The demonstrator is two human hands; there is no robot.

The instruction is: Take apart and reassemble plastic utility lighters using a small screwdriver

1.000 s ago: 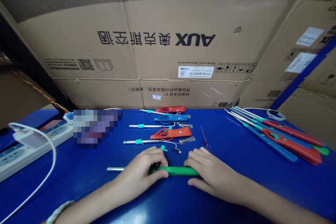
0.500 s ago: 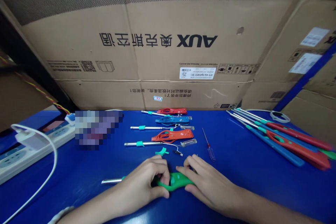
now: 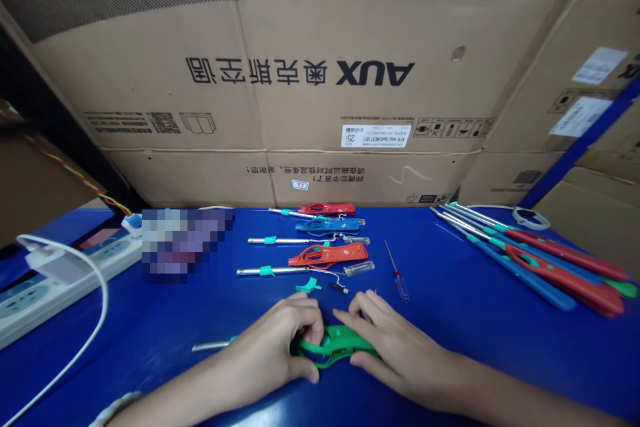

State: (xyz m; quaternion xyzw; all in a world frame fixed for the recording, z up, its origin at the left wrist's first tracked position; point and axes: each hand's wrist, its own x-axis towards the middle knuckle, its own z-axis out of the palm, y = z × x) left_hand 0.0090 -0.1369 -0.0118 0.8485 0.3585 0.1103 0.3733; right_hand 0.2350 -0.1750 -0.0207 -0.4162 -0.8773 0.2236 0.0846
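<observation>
A green long-nosed lighter [image 3: 334, 344] lies flat on the blue table [image 3: 450, 327], its metal tube [image 3: 213, 345] sticking out to the left. My left hand [image 3: 277, 343] is closed round the front of the green handle. My right hand [image 3: 390, 343] grips the handle's rear end, fingers curled over it. Just beyond my hands lie a small teal clip [image 3: 308, 287] and a tiny black part on a thin wire [image 3: 340, 289].
Three opened lighters, red [image 3: 327, 209], blue [image 3: 327, 225] and red [image 3: 327, 255], lie in a row behind. A small red screwdriver [image 3: 397, 273] lies to the right. Several whole lighters [image 3: 540, 257] are piled far right. A power strip [image 3: 60, 273] sits left, cardboard boxes [image 3: 300, 80] behind.
The green lighter has turned from edge-on to showing its flat side with the trigger opening. Both hands have closed in a little on the handle and drawn it nearer to me.
</observation>
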